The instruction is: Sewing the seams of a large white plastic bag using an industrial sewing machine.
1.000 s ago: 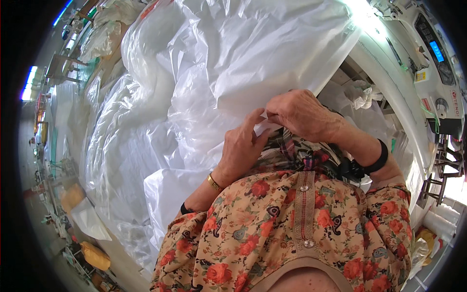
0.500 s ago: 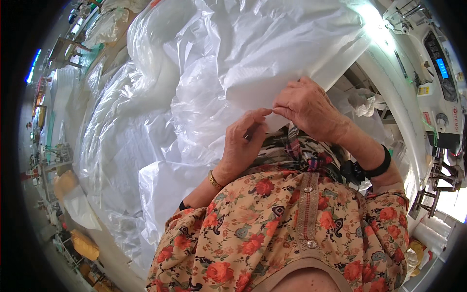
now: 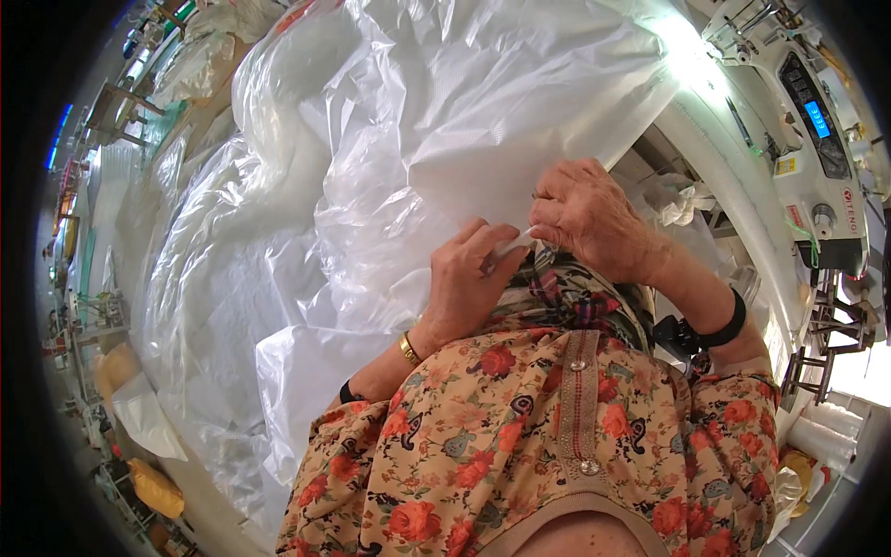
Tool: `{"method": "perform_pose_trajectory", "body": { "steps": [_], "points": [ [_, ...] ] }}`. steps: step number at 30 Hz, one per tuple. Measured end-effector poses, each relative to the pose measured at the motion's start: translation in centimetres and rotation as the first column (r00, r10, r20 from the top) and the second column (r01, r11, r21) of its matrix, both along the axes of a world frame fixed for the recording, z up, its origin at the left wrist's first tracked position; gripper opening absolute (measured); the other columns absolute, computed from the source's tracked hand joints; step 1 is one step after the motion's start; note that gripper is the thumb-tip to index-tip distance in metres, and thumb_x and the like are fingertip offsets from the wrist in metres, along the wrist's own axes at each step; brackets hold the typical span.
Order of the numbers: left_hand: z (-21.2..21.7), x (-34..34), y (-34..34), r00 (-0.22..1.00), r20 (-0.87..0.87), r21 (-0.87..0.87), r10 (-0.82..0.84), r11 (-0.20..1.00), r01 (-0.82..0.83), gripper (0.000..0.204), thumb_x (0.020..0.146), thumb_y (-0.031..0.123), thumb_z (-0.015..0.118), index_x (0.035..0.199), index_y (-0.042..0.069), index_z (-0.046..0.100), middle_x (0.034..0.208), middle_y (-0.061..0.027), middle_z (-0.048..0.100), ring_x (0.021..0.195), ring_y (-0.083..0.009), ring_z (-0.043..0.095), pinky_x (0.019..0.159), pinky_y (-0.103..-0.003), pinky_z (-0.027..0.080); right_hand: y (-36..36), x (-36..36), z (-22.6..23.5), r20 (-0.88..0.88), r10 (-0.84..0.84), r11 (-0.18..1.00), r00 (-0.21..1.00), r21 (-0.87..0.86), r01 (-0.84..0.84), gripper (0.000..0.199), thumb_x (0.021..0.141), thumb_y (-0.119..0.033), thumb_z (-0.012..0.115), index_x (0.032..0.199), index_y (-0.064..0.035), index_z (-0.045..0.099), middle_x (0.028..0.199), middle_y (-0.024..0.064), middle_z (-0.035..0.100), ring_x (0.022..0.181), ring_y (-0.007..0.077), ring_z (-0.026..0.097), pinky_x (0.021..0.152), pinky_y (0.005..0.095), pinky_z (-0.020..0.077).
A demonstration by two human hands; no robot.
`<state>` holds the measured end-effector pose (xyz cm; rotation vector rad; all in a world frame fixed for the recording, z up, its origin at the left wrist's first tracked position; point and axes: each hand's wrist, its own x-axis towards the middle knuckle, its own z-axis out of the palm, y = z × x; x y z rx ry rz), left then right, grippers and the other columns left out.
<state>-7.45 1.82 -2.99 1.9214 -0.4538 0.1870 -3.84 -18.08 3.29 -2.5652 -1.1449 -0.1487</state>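
Note:
A large sheet of white woven plastic fabric (image 3: 520,121) lies over a heap of clear plastic film (image 3: 269,278) in front of me. My left hand (image 3: 464,283) pinches the fabric's near edge between thumb and fingers. My right hand (image 3: 585,218) grips the same edge just to the right, fingers curled. A thin white strip (image 3: 512,243) of the edge runs between both hands. A gold bangle sits on my left wrist, a black band on my right.
A white industrial sewing machine (image 3: 817,158) with a blue display stands at the right, a bright lamp near its head. Yellow bundles (image 3: 153,487) and more plastic lie on the floor at lower left. Racks and tables stand at far left.
Both hands have shifted slightly right along the fabric edge, and the edge between them is now drawn out straighter.

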Motion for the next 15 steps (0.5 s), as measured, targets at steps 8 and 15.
{"method": "perform_pose_trajectory", "body": {
  "steps": [8, 15],
  "points": [
    [1.2, 0.3, -0.1, 0.979, 0.198, 0.109, -0.053, 0.994, 0.032, 0.004, 0.08, -0.001, 0.069, 0.083, 0.001, 0.067, 0.075, -0.0096, 0.058, 0.06, -0.0227, 0.057, 0.054, -0.031, 0.044, 0.2, -1.0, -0.6, 0.139, -0.09, 0.994, 0.986, -0.048, 0.097, 0.016, 0.085, -0.023, 0.062, 0.079, -0.0085, 0.061, 0.08, 0.0071, 0.059, 0.086, 0.0246, 0.057, 0.082, 0.0389, 0.0395],
    [1.4, -0.4, -0.6, 0.969, 0.246, 0.117, -0.006, 0.993, -0.023, 0.018, 0.082, -0.007, 0.063, 0.099, 0.0, 0.066, 0.076, -0.0123, 0.059, 0.06, -0.0283, 0.056, 0.053, -0.034, 0.044, -0.8, 0.3, -1.3, 0.161, -0.076, 0.989, 0.984, 0.138, 0.054, 0.023, 0.085, -0.027, 0.064, 0.074, -0.0103, 0.054, 0.077, 0.0061, 0.054, 0.077, 0.0245, 0.055, 0.071, 0.0381, 0.0407]
  ]
}}
